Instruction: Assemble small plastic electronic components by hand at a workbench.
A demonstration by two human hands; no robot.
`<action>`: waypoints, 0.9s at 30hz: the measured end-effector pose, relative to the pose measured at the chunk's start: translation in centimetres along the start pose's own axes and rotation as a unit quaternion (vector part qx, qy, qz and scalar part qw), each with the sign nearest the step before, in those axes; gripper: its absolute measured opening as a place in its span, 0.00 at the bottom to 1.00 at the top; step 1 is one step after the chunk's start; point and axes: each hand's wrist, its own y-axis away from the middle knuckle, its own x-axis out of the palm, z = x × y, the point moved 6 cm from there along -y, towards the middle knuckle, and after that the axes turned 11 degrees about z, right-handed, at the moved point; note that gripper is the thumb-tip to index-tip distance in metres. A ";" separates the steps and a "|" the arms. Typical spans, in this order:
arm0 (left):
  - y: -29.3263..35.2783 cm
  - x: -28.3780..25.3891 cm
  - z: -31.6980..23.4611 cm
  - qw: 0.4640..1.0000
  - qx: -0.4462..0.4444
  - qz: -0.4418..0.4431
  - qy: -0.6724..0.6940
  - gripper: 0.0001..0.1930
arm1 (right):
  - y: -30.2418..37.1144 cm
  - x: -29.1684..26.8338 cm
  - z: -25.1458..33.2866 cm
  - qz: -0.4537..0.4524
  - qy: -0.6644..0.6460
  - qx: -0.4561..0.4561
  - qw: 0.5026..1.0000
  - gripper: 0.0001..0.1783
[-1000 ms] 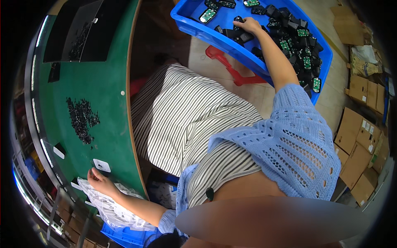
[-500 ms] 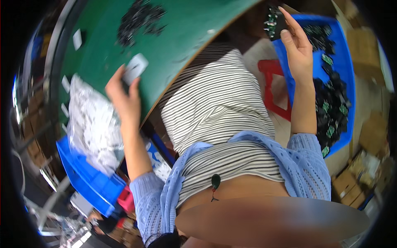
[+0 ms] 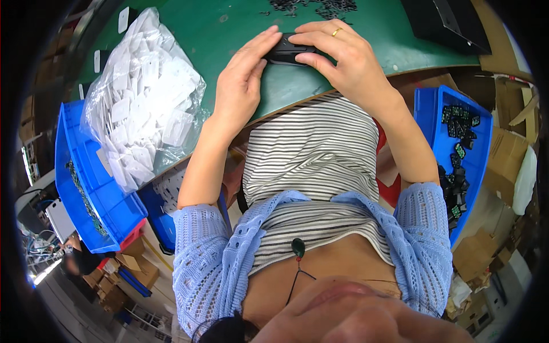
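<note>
Both my hands meet at a small black plastic case at the near part of the green table. My left hand presses its fingers, held together, against the case's left side. My right hand, with a ring on one finger, grips the case's right end, fingertips on top and thumb along the near side. The inside of the case and its underside are hidden. Beyond my hands lies a scatter of small black parts on the table.
A clear bag of white flat plastic pieces bulges over the table's left edge. Beside it hangs a blue bin. Another blue bin, with black cases and green circuit boards, stands right. A black box sits far right on the table.
My right hand has come from the right blue bin to the table with the black case. My left hand has joined it; the white piece it held no longer shows. The view has turned.
</note>
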 end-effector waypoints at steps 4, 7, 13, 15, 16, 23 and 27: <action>0.1 0.5 0.5 1.000 -0.010 0.013 -0.005 0.21 | -0.1 1.0 -0.5 0.009 0.041 0.007 0.999 0.11; 0.1 0.5 0.7 0.999 -0.003 0.019 -0.037 0.22 | 0.1 1.3 -0.5 0.011 0.067 0.005 0.998 0.12; 0.3 0.2 -0.2 0.986 0.046 0.036 -0.158 0.22 | -0.2 1.2 -0.4 0.008 0.078 -0.012 0.997 0.11; -0.1 0.1 -0.8 0.979 0.061 0.036 -0.192 0.23 | -1.0 0.6 -1.5 0.028 0.019 -0.023 0.999 0.12; -0.3 0.3 -0.9 0.976 0.057 0.029 -0.208 0.24 | -1.5 0.6 -2.0 0.052 -0.041 -0.029 0.997 0.12; -8.2 -2.8 4.1 0.994 -0.045 0.013 -0.098 0.15 | -2.7 -2.9 -6.9 -0.211 -0.085 0.104 0.968 0.06; -18.0 -6.8 14.4 0.983 -0.178 0.001 0.051 0.11 | -1.7 -2.4 -7.7 -0.252 0.047 0.133 0.958 0.03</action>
